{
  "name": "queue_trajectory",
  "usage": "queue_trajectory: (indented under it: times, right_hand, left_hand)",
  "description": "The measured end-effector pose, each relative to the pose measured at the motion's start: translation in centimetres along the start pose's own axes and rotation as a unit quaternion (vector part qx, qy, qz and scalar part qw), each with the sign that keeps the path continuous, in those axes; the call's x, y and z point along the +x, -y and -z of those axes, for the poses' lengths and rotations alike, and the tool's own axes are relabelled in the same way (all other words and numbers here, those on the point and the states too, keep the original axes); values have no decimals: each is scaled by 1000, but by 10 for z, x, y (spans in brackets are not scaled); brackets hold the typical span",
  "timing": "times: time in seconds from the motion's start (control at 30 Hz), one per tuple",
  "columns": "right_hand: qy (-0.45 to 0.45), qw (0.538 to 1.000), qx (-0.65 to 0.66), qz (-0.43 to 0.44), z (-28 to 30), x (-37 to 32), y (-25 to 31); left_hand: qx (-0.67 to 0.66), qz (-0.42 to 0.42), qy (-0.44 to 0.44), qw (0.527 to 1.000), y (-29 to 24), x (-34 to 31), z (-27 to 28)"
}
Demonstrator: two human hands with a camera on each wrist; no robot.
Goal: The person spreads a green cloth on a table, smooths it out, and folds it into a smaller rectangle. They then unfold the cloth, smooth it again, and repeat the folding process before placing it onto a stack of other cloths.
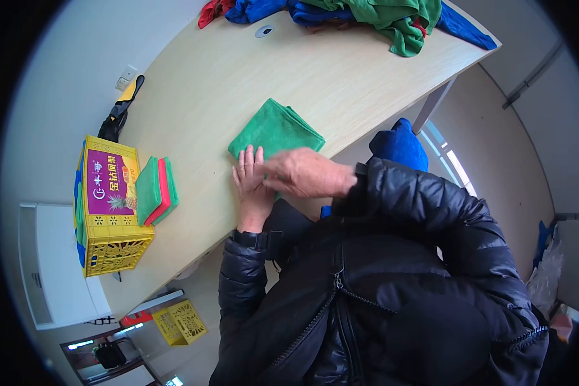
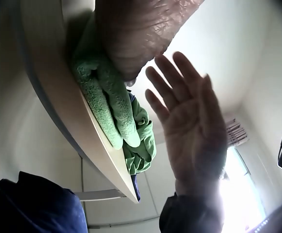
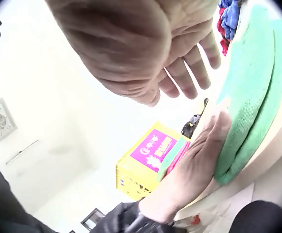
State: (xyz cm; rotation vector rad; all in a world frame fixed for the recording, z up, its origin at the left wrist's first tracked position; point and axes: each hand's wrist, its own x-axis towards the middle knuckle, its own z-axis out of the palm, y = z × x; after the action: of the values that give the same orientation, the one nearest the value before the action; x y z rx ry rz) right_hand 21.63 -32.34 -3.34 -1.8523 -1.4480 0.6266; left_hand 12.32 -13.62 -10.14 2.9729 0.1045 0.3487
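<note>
A folded green towel (image 1: 273,128) lies near the front edge of the table, its layered fold showing in both wrist views. My left hand (image 1: 251,190) rests on the towel's near left corner with its fingers straight. Above the left hand, my right hand (image 1: 309,172) is raised, slightly blurred in the head view. In the left wrist view the right hand (image 2: 192,116) shows its palm with fingers extended and nothing in it. The right wrist view has the left hand (image 3: 189,167) lying along the towel's side (image 3: 252,102).
A yellow crate (image 1: 119,248) with a purple label stands at the table's left. Folded green and red towels (image 1: 157,193) lean beside it. Loose blue, green and red cloths (image 1: 392,22) are heaped at the far side. A second yellow crate (image 1: 180,321) is on the floor.
</note>
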Motion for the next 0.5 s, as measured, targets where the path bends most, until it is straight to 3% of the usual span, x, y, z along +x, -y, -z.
queue_trajectory:
  times: [0.03,0.07,0.17,0.37,0.5]
  right_hand:
    - [-92,996,-20,10,0,7,-2]
    - [-91,996,-22,10,-5,14,-11]
    - [-248,931,-264,-50,-29,37,-45]
    - [-215,925,-311,-46,-28,36,-69]
    - [-188,927,-318,-68,-22,38,-66]
  left_hand:
    - [1,5,7,1000,0,-1,0]
    - [1,9,13,1000,-1,-2,1]
    - [13,9,15,1000,-6,-4,7]
    - [10,22,20,1000,-4,-4,15]
    - [51,48,101,992,10,22,31]
